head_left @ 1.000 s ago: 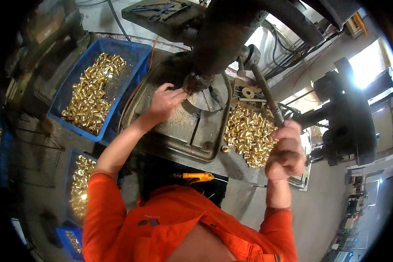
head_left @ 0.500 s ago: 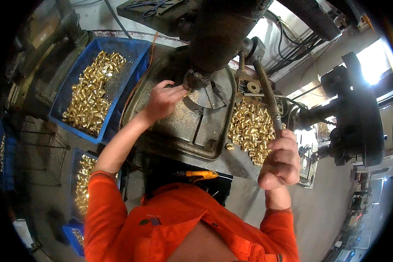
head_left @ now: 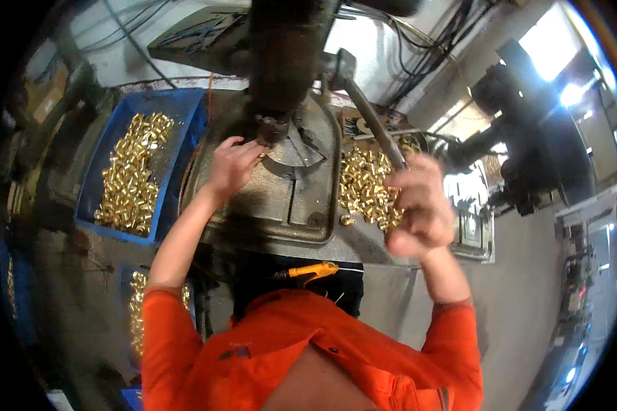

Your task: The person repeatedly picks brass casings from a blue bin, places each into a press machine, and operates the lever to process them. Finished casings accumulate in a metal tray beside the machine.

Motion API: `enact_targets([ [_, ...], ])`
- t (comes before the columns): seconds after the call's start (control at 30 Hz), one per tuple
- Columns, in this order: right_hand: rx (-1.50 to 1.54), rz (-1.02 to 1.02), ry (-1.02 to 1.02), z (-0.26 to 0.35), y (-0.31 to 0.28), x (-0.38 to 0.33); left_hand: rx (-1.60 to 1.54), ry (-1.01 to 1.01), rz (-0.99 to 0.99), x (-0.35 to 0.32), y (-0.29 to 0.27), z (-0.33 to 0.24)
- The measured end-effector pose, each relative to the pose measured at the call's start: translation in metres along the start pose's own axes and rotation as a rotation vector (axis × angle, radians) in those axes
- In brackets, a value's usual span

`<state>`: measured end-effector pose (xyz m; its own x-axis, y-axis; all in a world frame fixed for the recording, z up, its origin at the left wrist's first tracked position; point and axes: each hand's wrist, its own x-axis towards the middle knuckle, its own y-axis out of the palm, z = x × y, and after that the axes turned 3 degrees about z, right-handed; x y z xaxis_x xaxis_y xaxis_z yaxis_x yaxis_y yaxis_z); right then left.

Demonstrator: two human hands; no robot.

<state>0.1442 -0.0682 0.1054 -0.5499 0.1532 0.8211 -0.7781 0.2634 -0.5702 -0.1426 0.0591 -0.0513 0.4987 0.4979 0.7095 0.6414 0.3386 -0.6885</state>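
Note:
Beneath the dark spindle [head_left: 273, 127] of a drill press, my left hand [head_left: 232, 168] is closed, its fingertips pinching a small brass fitting [head_left: 262, 155] that is mostly hidden by them. A round metal fixture [head_left: 296, 161] sits right beside those fingers on the machine's grey table [head_left: 253, 222]. My right hand [head_left: 424, 209], smeared by motion, is at the lower end of the long feed lever [head_left: 373, 123]. The lever runs in under its curled fingers, and its tip is hidden there.
Loose brass fittings [head_left: 367, 185] are heaped on the bench right of the machine table. A blue bin [head_left: 154, 229] of more fittings stands at the left, with another bin of fittings [head_left: 137, 308] lower down. A yellow-orange air gun [head_left: 315, 270] lies at the bench's near edge.
The whole view has shifted, so the machine appears farther left. My right hand's fingers look looser around the lever's end. My left hand stays under the spindle.

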Motion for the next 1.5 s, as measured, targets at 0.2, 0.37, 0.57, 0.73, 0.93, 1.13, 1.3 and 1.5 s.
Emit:
enact_targets([
  [0.2,0.097,-0.224,0.138,-0.04,-0.04,0.078,0.08,0.01,0.055,0.01,-0.01,-0.019],
  [0.37,0.552,-0.424,0.257,-0.066,-0.04,0.103,-0.006,0.154,0.156,0.014,0.003,-0.074],
  [0.57,0.455,-0.363,0.222,-0.062,-0.046,0.099,-0.025,0.392,0.472,0.061,0.087,-0.126],
  [0.73,0.428,-0.333,0.199,-0.061,-0.037,0.096,0.106,0.261,0.772,0.073,0.165,-0.115],
  [0.93,0.364,-0.324,0.306,-0.053,-0.045,0.09,0.084,0.245,0.748,0.075,0.168,-0.126],
  [1.13,0.278,-0.316,0.292,-0.054,-0.043,0.097,-0.386,0.216,0.804,0.05,0.021,-0.123],
  [1.3,0.244,-0.35,0.328,-0.047,-0.036,0.096,-0.55,-0.246,0.478,0.012,-0.113,-0.046],
  [1.5,0.362,-0.328,0.308,-0.055,-0.047,0.088,-0.518,-0.997,0.151,-0.069,-0.161,0.104],
])
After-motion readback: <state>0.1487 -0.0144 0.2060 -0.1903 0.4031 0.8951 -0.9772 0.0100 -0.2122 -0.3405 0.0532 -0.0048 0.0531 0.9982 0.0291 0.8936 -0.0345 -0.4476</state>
